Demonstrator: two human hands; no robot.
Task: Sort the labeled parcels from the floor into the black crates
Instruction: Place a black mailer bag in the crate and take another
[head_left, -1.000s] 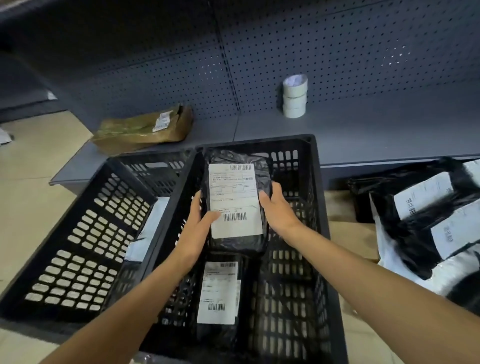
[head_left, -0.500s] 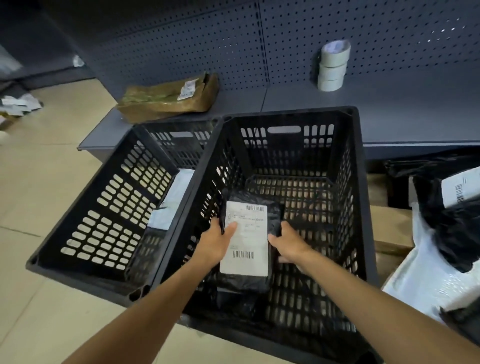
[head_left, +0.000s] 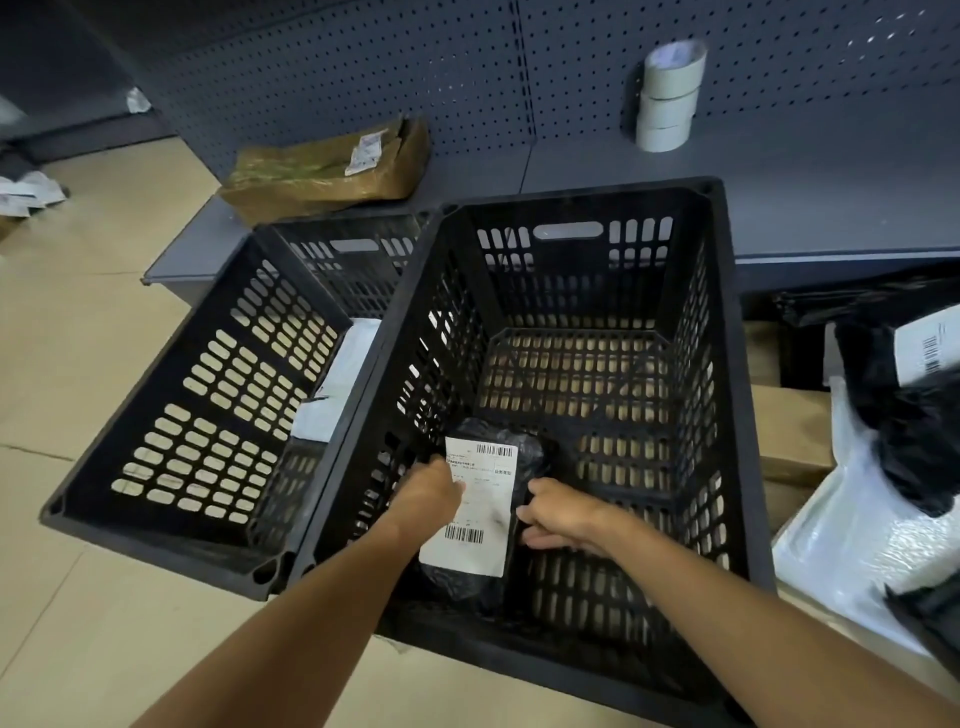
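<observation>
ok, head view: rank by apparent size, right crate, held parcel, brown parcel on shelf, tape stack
1. right crate
2. brown parcel and held parcel: look alike, and the held one is nearer the camera, so unranked
3. tape stack

A stack of tape rolls (head_left: 669, 96) stands on the grey shelf (head_left: 810, 192); a brown package (head_left: 322, 174) lies there too.
</observation>
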